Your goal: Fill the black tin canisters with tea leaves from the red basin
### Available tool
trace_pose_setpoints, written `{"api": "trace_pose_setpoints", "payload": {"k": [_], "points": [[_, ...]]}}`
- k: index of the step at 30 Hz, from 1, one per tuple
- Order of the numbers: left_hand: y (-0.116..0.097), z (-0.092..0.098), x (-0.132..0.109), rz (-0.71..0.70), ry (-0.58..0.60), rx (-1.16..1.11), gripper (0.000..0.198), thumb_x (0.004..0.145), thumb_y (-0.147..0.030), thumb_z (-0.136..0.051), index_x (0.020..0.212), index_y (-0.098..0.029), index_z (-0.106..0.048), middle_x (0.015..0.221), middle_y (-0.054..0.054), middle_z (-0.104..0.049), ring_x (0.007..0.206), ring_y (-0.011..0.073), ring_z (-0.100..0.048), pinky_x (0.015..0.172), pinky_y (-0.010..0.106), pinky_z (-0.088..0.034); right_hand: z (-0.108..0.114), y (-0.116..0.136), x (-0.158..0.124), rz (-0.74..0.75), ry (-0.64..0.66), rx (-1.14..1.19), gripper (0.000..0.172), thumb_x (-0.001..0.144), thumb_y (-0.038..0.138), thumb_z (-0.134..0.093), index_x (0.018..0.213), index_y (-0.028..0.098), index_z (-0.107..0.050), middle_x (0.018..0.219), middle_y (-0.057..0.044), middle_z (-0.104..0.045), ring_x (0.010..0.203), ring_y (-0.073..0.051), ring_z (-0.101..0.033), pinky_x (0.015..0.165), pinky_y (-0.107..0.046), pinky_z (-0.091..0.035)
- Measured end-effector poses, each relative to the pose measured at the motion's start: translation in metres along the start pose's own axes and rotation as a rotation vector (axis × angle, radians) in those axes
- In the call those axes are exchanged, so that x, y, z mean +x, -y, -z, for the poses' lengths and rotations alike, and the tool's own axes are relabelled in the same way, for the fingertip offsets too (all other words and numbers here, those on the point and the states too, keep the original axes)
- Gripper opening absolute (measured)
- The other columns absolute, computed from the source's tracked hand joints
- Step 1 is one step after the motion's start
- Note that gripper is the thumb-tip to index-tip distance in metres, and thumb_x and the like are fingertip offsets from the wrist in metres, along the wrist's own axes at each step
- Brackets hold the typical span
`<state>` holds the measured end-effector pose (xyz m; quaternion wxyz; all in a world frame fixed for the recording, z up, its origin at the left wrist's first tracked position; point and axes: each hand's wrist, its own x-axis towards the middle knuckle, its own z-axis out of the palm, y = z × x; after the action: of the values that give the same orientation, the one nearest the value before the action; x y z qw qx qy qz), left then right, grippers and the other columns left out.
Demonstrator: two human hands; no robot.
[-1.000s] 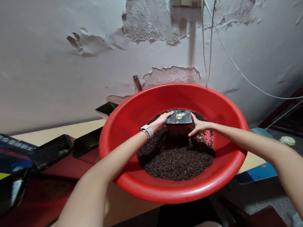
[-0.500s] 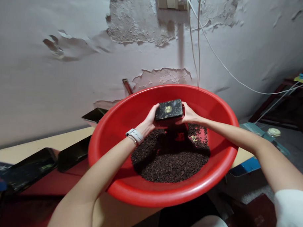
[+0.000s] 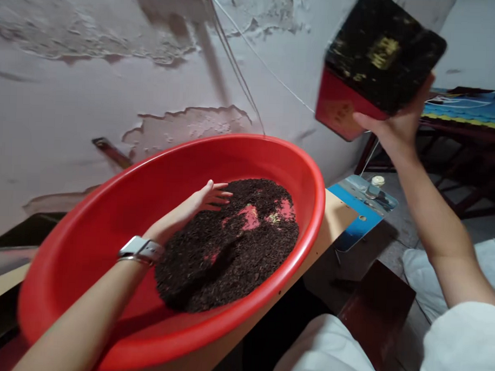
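My right hand (image 3: pixel 399 123) grips a red tin box with a black lid (image 3: pixel 386 55), raised to the right of and above the basin. A worn gold emblem marks the lid. My left hand (image 3: pixel 210 198) is empty, its fingers stretched out over the dark loose flakes, which look like dried tea leaves (image 3: pixel 248 261). The leaves lie spread on the floor of a large red plastic basin (image 3: pixel 267 310), with patches of red bottom showing through. A smartwatch (image 3: pixel 139 249) is on my left wrist.
The basin stands on a pale wooden table (image 3: pixel 331 215) against a peeling wall. Dark-topped boxes (image 3: pixel 24 229) stand at the left. On the right are a small blue folding table (image 3: pixel 357 227) with a jar (image 3: pixel 377 181), a dark red stool (image 3: pixel 377 303) and white cables.
The tin was between both hands over the basin. My left hand has let go, and my right hand has lifted the tin up and to the right. The view has turned right.
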<state>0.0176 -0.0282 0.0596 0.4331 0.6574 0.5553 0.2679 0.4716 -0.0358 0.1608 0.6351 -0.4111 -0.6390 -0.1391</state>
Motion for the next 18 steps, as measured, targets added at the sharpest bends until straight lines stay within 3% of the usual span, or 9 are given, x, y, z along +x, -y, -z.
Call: {"api": "trace_pose_setpoints", "payload": {"k": [3, 4, 6, 7, 9, 11, 14, 18], "points": [[0.002, -0.01, 0.001, 0.021, 0.034, 0.172, 0.091, 0.081, -0.081, -0.03, 0.139, -0.013, -0.047, 0.132, 0.018, -0.062, 0.112, 0.0305, -0.063, 0.095, 0.043, -0.051, 0.06, -0.048, -0.036, -0.226, -0.077, -0.299, 0.117, 0.054, 0.057, -0.084, 0.139, 0.004, -0.024, 0.146, -0.021, -0.038, 0.136, -0.022, -0.039, 0.12, -0.032, -0.024], [0.003, -0.014, 0.002, 0.017, 0.061, 0.223, 0.088, 0.082, -0.079, -0.03, 0.138, -0.013, -0.047, 0.131, 0.017, -0.062, 0.111, 0.0296, -0.063, 0.095, 0.041, -0.051, 0.073, -0.065, -0.057, -0.329, -0.074, -0.359, 0.117, 0.054, 0.057, -0.084, 0.142, 0.007, -0.025, 0.15, -0.021, -0.035, 0.139, -0.023, -0.035, 0.119, -0.031, -0.023], [0.007, -0.025, 0.005, 0.005, 0.135, 0.319, 0.084, 0.084, -0.077, -0.028, 0.136, -0.013, -0.049, 0.131, 0.015, -0.062, 0.113, 0.0287, -0.062, 0.096, 0.038, -0.05, 0.087, -0.101, -0.108, -0.554, -0.087, -0.409, 0.124, 0.049, 0.048, -0.087, 0.143, 0.0, -0.021, 0.151, -0.026, -0.031, 0.144, -0.028, -0.029, 0.12, -0.036, -0.021], [0.008, -0.03, 0.007, -0.002, 0.175, 0.376, 0.083, 0.084, -0.076, -0.027, 0.134, -0.014, -0.05, 0.132, 0.014, -0.062, 0.114, 0.0289, -0.062, 0.097, 0.038, -0.049, 0.09, -0.117, -0.138, -0.705, -0.094, -0.422, 0.12, 0.049, 0.043, -0.087, 0.142, 0.0, -0.023, 0.149, -0.027, -0.036, 0.141, -0.031, -0.034, 0.118, -0.039, -0.025], [0.011, -0.038, 0.01, -0.031, 0.23, 0.515, 0.079, 0.085, -0.074, -0.027, 0.131, -0.015, -0.054, 0.133, 0.012, -0.062, 0.12, 0.0293, -0.059, 0.104, 0.038, -0.044, 0.089, -0.146, -0.199, -0.999, -0.115, -0.456, 0.115, 0.043, 0.037, -0.087, 0.136, 0.001, -0.031, 0.141, -0.029, -0.043, 0.133, -0.037, -0.043, 0.111, -0.044, -0.034], [0.014, -0.043, 0.014, -0.064, 0.254, 0.646, 0.075, 0.086, -0.07, -0.03, 0.13, -0.016, -0.056, 0.135, 0.011, -0.061, 0.123, 0.0292, -0.057, 0.108, 0.038, -0.04, 0.083, -0.167, -0.257, -1.202, -0.124, -0.491, 0.111, 0.039, 0.04, -0.086, 0.131, 0.003, -0.035, 0.138, -0.032, -0.044, 0.13, -0.042, -0.045, 0.109, -0.047, -0.036], [0.022, -0.038, 0.017, -0.074, 0.236, 0.794, 0.067, 0.086, -0.065, -0.037, 0.13, -0.02, -0.057, 0.131, 0.011, -0.064, 0.119, 0.029, -0.061, 0.102, 0.037, -0.045, 0.066, -0.185, -0.322, -1.3, -0.09, -0.51, 0.109, 0.036, 0.044, -0.084, 0.128, 0.009, -0.036, 0.139, -0.031, -0.044, 0.134, -0.043, -0.04, 0.111, -0.046, -0.033], [0.042, -0.016, 0.018, -0.021, 0.08, 1.137, 0.047, 0.09, -0.049, -0.04, 0.12, -0.021, -0.064, 0.125, 0.015, -0.067, 0.113, 0.0326, -0.064, 0.093, 0.042, -0.049, 0.033, -0.193, -0.358, -1.326, -0.048, -0.485, 0.108, 0.039, 0.044, -0.08, 0.129, 0.005, -0.034, 0.138, -0.035, -0.042, 0.134, -0.045, -0.039, 0.113, -0.043, -0.032]]}}
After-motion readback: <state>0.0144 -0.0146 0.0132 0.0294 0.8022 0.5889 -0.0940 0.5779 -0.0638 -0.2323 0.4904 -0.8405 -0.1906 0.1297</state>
